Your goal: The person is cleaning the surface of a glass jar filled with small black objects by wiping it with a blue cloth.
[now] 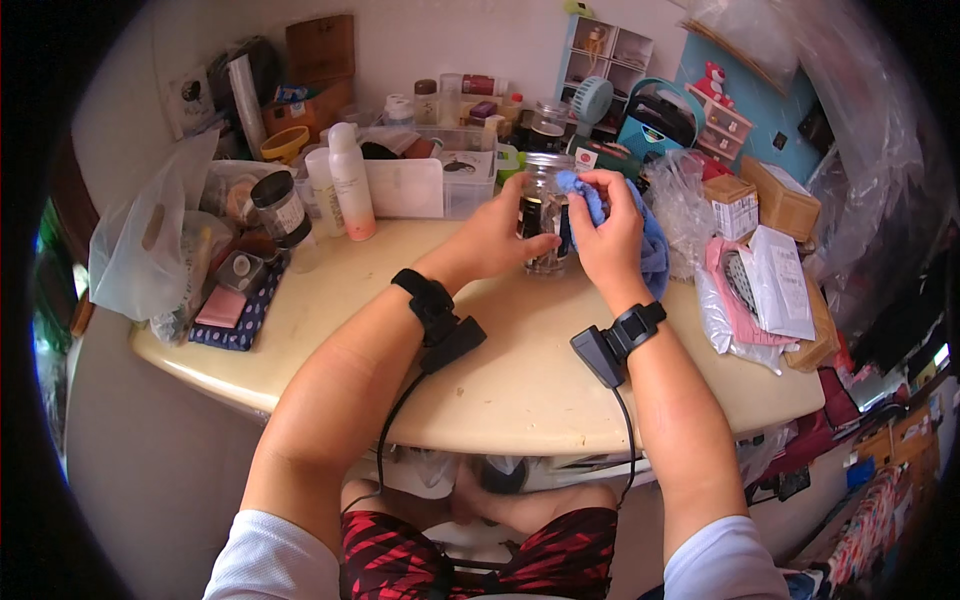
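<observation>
A clear jar [547, 217] with a silver lid and a dark label stands on the cream tabletop [525, 360]. My left hand [501, 234] grips it from the left side, with the thumb across its front. My right hand [611, 229] pinches a blue cloth [652, 240] at the jar's upper right, and the rest of the cloth hangs behind that hand down to the table. Whether the cloth touches the jar is not clear. Both wrists wear black straps with small devices and cables.
At the left are a spray can [349, 184], a black-lidded jar [280, 204], a plastic bag [154, 232] and a pink item on a dotted cloth. Behind stand a clear plastic bin [469, 196], a handheld fan [592, 101] and bottles. Cardboard boxes [778, 196] and wrapped parcels [781, 281] lie right.
</observation>
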The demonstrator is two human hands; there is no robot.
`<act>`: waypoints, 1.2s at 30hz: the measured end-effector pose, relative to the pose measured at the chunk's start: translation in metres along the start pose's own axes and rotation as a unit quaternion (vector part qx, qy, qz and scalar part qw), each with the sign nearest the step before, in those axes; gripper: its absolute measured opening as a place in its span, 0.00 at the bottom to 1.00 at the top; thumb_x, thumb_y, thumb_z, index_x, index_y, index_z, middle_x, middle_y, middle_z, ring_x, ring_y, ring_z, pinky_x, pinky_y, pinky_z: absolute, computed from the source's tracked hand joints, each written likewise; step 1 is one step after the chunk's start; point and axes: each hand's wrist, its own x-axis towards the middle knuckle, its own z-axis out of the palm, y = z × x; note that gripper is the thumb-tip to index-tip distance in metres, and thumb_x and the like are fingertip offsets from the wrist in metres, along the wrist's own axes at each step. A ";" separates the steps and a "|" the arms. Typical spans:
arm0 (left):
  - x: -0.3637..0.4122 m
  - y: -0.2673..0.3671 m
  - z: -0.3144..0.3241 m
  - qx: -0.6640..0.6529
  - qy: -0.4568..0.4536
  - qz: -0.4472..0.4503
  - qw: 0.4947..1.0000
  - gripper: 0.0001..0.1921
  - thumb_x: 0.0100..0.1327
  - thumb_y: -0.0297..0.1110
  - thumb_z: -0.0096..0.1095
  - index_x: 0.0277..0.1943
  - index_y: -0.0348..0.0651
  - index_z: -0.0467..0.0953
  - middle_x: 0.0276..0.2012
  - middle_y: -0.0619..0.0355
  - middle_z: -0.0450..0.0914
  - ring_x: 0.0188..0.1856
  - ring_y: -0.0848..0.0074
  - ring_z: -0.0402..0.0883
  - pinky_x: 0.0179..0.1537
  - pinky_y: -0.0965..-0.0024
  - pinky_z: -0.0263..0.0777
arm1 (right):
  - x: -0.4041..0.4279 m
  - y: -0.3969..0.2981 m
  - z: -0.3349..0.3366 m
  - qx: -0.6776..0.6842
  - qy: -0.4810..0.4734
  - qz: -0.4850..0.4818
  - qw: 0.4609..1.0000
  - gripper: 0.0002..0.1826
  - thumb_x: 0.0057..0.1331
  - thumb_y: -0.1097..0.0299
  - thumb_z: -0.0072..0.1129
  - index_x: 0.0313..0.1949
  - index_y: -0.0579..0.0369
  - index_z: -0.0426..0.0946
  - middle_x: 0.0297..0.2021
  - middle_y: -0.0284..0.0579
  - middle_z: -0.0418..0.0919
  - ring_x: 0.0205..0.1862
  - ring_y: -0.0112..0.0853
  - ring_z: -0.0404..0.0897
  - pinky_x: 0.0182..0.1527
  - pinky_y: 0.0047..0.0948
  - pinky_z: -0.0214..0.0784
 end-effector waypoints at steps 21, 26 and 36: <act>0.001 -0.008 0.003 -0.034 0.006 0.056 0.998 0.52 0.61 0.46 0.78 0.77 0.32 0.50 0.51 0.38 0.81 0.51 0.59 0.83 0.50 0.60 0.77 | 0.004 -0.004 -0.003 -0.059 0.012 -0.041 0.997 0.10 0.63 0.80 0.61 0.44 0.59 0.78 0.40 0.52 0.80 0.44 0.50 0.81 0.49 0.42 0.74; 0.000 -0.005 0.002 -0.035 0.001 0.047 0.998 0.51 0.61 0.44 0.77 0.77 0.32 0.50 0.51 0.39 0.81 0.52 0.60 0.82 0.51 0.61 0.77 | 0.004 -0.018 -0.006 -0.036 -0.029 -0.058 0.997 0.11 0.62 0.80 0.64 0.44 0.58 0.81 0.39 0.49 0.80 0.42 0.47 0.81 0.46 0.38 0.74; 0.001 -0.007 0.002 -0.044 -0.003 0.062 0.997 0.51 0.60 0.43 0.78 0.77 0.36 0.51 0.50 0.42 0.81 0.50 0.62 0.82 0.48 0.62 0.78 | 0.005 -0.017 -0.005 -0.053 0.003 -0.080 0.995 0.11 0.62 0.80 0.63 0.44 0.57 0.83 0.39 0.49 0.78 0.42 0.47 0.80 0.48 0.39 0.74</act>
